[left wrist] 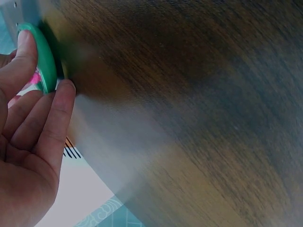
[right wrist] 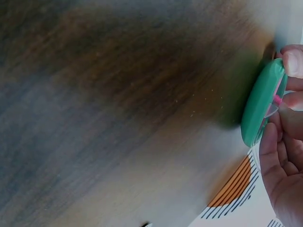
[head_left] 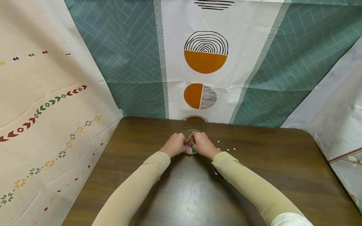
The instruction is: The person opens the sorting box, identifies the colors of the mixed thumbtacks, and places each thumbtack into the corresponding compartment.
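Observation:
Between both hands is a small round green case [head_left: 194,151] with bright pink parts inside, close over the far part of the table. A thin clear round rim [head_left: 192,130] shows just behind the fingers. My left hand [head_left: 176,144] grips the case, its thumb on the edge of the green shell [left wrist: 46,59] in the left wrist view. My right hand [head_left: 203,145] has its fingers curled at the open side, pinching at a pink piece [right wrist: 277,100] seen in the right wrist view. The fingers hide most of the inside.
Several small shiny whitish beads [head_left: 227,150] lie on the brown wooden table [head_left: 183,194], right of the right hand. A white bit [head_left: 216,173] lies beside the right sleeve. A patterned curtain [head_left: 135,62] hangs along the table's far edge, with cloth at both sides.

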Tool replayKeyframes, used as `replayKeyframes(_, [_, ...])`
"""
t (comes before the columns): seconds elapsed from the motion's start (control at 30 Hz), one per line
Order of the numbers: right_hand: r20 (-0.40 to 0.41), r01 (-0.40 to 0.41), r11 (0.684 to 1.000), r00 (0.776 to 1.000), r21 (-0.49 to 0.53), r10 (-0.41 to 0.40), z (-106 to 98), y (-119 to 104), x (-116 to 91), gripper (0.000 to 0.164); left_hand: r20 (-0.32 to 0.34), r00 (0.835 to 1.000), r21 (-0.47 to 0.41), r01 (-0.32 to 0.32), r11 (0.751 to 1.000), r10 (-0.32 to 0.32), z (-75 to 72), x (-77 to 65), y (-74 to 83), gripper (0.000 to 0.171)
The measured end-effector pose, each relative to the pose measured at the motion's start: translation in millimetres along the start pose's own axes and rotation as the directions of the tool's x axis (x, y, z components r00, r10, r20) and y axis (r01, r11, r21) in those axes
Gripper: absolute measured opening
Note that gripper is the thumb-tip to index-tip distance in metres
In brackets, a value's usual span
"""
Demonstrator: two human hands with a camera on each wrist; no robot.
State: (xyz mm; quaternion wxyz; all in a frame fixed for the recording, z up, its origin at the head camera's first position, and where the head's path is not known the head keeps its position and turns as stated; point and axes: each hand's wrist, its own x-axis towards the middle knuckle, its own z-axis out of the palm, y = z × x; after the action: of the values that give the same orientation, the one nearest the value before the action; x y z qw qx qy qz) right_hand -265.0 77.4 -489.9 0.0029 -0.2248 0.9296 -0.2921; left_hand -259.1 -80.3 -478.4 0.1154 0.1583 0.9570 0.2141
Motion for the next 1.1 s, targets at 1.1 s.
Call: replayKeyframes(1.1, [-0.059, -0.210, 0.976, 0.977, -0.061, 0.207, -93.0, 72.5, -31.6, 0.010, -0.019, 1.000, 0.004, -0.014, 1.000, 0.014, 3.0, 1.0, -0.2, 0.058])
